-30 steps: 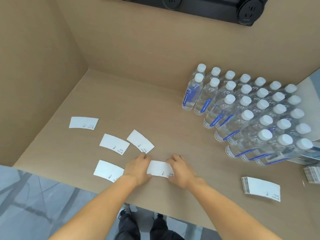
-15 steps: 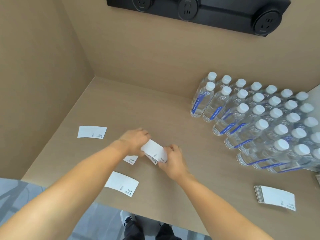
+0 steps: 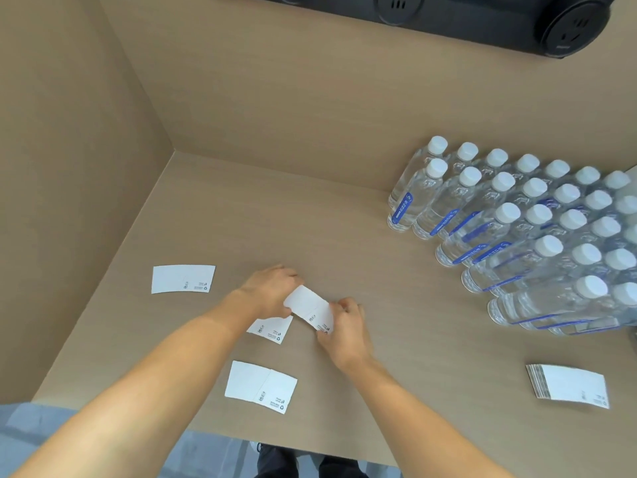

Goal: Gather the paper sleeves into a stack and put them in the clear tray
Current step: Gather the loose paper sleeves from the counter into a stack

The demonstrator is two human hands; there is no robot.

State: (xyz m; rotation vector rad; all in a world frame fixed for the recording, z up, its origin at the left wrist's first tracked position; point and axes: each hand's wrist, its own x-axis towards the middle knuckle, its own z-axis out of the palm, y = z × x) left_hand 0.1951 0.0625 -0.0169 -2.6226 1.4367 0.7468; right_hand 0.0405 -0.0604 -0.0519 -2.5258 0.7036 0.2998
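Note:
My left hand (image 3: 272, 291) and my right hand (image 3: 344, 329) together hold a small stack of white paper sleeves (image 3: 308, 310) just above the tan table (image 3: 241, 219). Each hand grips one end of it. Three single sleeves lie flat on the table: one at the far left (image 3: 182, 279), one partly under my left hand (image 3: 270, 331), and one near the front edge (image 3: 260, 386). A thicker pile of sleeves (image 3: 568, 386) rests at the right front. No clear tray shows in the view.
Several rows of water bottles (image 3: 517, 222) with white caps stand at the right back. Tan walls close the left and back sides. A black socket strip (image 3: 482, 19) hangs on the back wall. The table's front edge runs below my forearms.
Both hands went from a sleeve flat on the table to holding sleeves lifted between them, further back. The sleeve that lay behind my left hand is now in the held stack.

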